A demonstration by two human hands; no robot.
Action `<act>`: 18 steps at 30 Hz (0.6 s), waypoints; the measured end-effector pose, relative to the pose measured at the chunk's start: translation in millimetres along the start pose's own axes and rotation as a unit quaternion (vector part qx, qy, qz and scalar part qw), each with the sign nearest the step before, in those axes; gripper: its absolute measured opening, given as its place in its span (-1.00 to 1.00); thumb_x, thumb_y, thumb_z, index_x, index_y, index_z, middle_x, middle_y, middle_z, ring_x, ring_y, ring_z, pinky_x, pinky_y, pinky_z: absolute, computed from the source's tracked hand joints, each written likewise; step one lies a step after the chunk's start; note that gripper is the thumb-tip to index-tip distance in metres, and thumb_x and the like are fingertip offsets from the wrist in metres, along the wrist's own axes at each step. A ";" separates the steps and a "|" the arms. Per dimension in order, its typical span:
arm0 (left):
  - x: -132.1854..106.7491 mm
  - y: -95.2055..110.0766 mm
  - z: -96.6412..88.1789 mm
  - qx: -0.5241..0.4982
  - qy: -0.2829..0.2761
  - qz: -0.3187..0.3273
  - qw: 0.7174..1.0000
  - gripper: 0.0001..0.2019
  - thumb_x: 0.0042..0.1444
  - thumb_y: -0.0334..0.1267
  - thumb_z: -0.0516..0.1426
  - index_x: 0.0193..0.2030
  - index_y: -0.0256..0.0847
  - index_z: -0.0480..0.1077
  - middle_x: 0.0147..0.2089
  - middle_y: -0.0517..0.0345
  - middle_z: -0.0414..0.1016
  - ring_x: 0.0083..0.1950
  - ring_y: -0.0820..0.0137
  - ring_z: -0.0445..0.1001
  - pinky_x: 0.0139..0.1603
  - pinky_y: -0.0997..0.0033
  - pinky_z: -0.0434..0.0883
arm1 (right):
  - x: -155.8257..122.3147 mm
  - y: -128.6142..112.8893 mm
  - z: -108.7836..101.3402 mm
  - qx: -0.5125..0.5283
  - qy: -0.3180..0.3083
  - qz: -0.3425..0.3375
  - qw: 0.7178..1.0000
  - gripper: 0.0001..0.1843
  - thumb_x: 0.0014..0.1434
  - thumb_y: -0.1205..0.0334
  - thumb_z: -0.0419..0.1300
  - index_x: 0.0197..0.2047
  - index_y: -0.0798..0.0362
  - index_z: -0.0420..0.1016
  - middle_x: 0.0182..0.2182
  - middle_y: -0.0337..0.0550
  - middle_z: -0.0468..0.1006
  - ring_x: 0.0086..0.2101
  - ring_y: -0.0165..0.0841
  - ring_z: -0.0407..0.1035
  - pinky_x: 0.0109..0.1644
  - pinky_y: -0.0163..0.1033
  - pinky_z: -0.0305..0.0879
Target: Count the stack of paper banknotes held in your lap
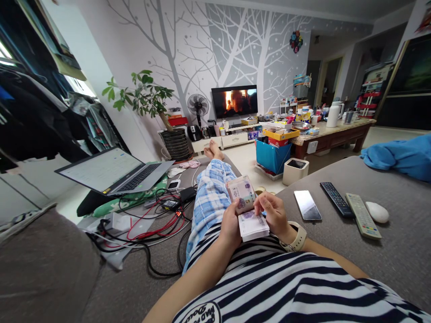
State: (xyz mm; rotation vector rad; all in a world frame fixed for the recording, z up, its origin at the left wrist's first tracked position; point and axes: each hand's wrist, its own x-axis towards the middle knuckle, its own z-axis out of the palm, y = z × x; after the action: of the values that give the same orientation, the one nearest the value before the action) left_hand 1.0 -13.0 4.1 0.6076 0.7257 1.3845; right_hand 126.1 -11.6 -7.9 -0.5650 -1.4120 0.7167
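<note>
"Okay, quick: where were the banknotes (254, 228)?"

"Over the lap, just in front of the striped shirt (286, 278). Upper part leaned away, lower part lay flatter. Couldn't tell if that was one bent wad or two."

"Hands?"

"Left hand (231, 223) was closed round the left side. Right hand (274, 214) had curled fingers at the right edge; couldn't tell if they pinched a note or only touched."

"What could've gone wrong?"

"Mainly a slack left grip: edges slide out of line, notes spill. Thin paper could also have clung together, two notes lifting as one."

"Spilled where?"

"Onto the checked trousers (212, 188), then the sofa (323, 237). Cables (168, 229) lay tangled to the left, easy spot to lose a note. Phone (307, 205), black remote (336, 198) and grey remote (363, 216) sat off to the right, less bother."

"Further out?"

"Laptop (141, 177) sat slanted on a green cushion (111, 207). A leg snagging a cable could have tugged it, if one was plugged in; couldn't see."
</note>
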 end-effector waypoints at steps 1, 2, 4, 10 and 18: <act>0.3 0.0 0.1 0.000 0.001 0.000 1.000 -0.72 0.07 -0.20 0.18 -0.16 -0.37 0.53 -0.21 -0.10 0.66 -0.11 0.11 0.63 0.01 0.15 0.52 | 0.5 -0.2 0.0 -0.012 0.004 0.001 1.000 -0.61 0.31 -0.02 0.10 -0.47 0.02 0.41 -0.62 -0.25 0.41 -0.54 -0.37 0.27 -0.37 -0.23 0.23; 0.6 0.0 0.0 -0.001 0.003 -0.001 1.000 -0.72 0.06 -0.21 0.18 -0.16 -0.37 0.53 -0.22 -0.10 0.66 -0.12 0.11 0.63 0.00 0.15 0.52 | 1.1 -0.5 -0.1 -0.027 0.009 0.003 1.000 -0.64 0.28 0.00 0.14 -0.47 0.02 0.41 -0.62 -0.26 0.41 -0.53 -0.38 0.27 -0.36 -0.24 0.23; 1.1 0.0 -0.7 0.000 0.007 -0.005 1.000 -0.71 0.06 -0.21 0.19 -0.16 -0.39 0.53 -0.24 -0.11 0.65 -0.13 0.10 0.63 -0.01 0.16 0.52 | 2.2 -0.8 -0.1 -0.058 0.027 0.008 0.998 -0.69 0.21 0.05 0.23 -0.49 0.02 0.39 -0.61 -0.29 0.39 -0.53 -0.39 0.25 -0.37 -0.26 0.22; -2.1 1.5 -3.9 0.041 -0.004 0.010 0.999 -0.69 -0.03 -0.19 0.27 -0.18 -0.38 0.53 -0.29 -0.08 0.65 -0.28 0.17 0.61 -0.13 0.21 0.52 | 6.1 3.7 1.0 -0.073 0.095 0.052 0.991 -0.70 0.10 0.06 0.32 -0.48 0.02 0.34 -0.59 -0.35 0.31 -0.54 -0.44 0.17 -0.43 -0.30 0.15; -4.2 1.9 0.0 0.041 0.000 0.021 0.999 -0.74 -0.06 -0.30 0.27 -0.21 -0.37 0.53 -0.36 -0.04 0.64 -0.31 0.18 0.61 -0.13 0.20 0.52 | 10.0 14.1 -1.4 -0.039 0.084 0.092 0.991 -0.61 0.12 -0.07 0.29 -0.47 0.01 0.28 -0.60 -0.38 0.21 -0.55 -0.45 0.10 -0.48 -0.31 0.09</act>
State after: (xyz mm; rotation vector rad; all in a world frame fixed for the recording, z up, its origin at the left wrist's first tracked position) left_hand -0.4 -17.0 5.8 0.6910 0.7770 1.3974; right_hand 126.1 5.4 -11.6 -0.8062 -1.2460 0.7435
